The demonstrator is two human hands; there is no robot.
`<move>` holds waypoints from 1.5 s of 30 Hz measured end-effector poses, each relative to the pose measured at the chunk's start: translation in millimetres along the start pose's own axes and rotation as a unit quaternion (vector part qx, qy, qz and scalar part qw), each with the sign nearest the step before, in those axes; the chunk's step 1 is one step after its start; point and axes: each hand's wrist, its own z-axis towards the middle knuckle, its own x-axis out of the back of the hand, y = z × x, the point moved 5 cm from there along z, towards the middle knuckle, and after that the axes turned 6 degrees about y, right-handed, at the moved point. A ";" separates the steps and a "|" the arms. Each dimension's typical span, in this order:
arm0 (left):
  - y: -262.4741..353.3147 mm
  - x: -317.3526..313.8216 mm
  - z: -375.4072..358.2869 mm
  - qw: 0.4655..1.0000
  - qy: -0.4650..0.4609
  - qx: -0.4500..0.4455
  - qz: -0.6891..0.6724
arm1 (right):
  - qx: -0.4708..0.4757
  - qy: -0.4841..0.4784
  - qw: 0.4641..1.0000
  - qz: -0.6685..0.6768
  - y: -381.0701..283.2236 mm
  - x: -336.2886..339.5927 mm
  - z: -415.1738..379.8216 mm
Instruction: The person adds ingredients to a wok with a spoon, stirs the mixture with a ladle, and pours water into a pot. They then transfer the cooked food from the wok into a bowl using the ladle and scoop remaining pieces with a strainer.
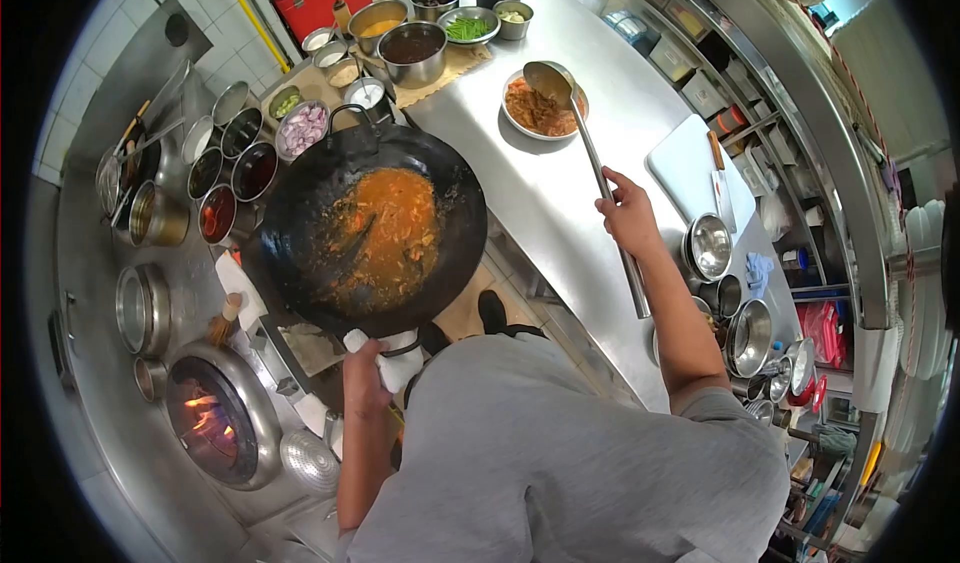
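Observation:
My left hand (366, 379) is closed on the near handle of a large black wok (285, 238), with a folded white cloth (402, 367) at the grip. Orange-red sauce with small pieces (395, 228) covers the middle of the wok. In my right hand (630, 215) is a long metal ladle (592, 151), gripped by its handle. The ladle's scoop rests over a white bowl (543, 138) on the steel counter. Reddish-brown food (540, 116) fills that bowl, partly hidden by the scoop.
Flames burn in a wok burner (212, 418) at lower left. Sauce pots (216, 213) and chopped onions (303, 129) line the wok's far side. On the counter (590, 263) at right lie a white cutting board (690, 168), a knife (722, 193) and stacked metal bowls (710, 246).

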 end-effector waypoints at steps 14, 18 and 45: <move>1.1 -12.0 -8.3 0.996 0.052 -0.025 0.068 | -0.044 -0.220 0.973 0.052 -43.4 -25.3 -124.7; -4.4 -7.1 -6.6 0.996 0.051 -0.023 0.069 | 0.003 -0.258 0.965 -0.040 -22.5 -66.0 -136.3; -27.5 99.0 -100.8 0.957 0.155 -0.122 -0.212 | 0.199 -0.482 0.852 -0.039 -88.3 -208.9 -138.2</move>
